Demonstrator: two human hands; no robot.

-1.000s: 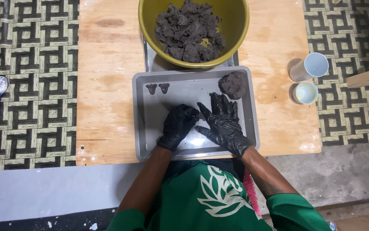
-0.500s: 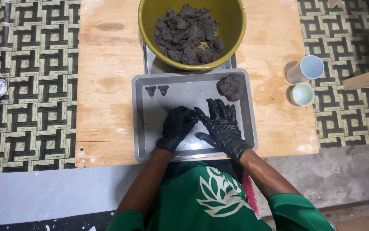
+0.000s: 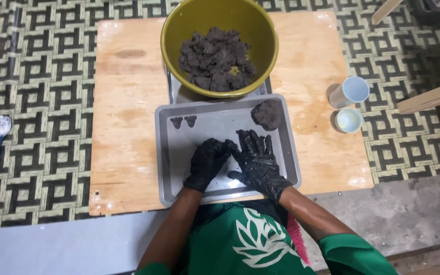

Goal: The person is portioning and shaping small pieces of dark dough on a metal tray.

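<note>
A small blue-handled spoon (image 3: 1,131) lies on the patterned floor mat (image 3: 36,102) at far left, well apart from the wooden board (image 3: 123,127). On the board sits a grey metal tray (image 3: 165,153), and at its upper left corner two small dark moulded pieces (image 3: 184,121) lie side by side. The left hand (image 3: 207,162), in a black glove, is curled into a loose fist on the tray floor; whether it holds anything inside cannot be told. Since half a second ago it has edged slightly toward the tray's middle, and its knuckles now touch the fingertips of the right hand (image 3: 256,158). That gloved right hand lies flat with fingers spread, pressed against the tray and gripping nothing; earlier its fingers pointed a little more to the right. A lump of dark clay (image 3: 267,114) rests in the tray's upper right corner, unmoved, just above the right hand's fingers. Behind the tray stands a yellow bowl (image 3: 179,30) heaped with dark clay chunks (image 3: 217,58). To the right on the board, a white cup (image 3: 350,91) and a smaller round cup (image 3: 348,120) stay in place.
</note>
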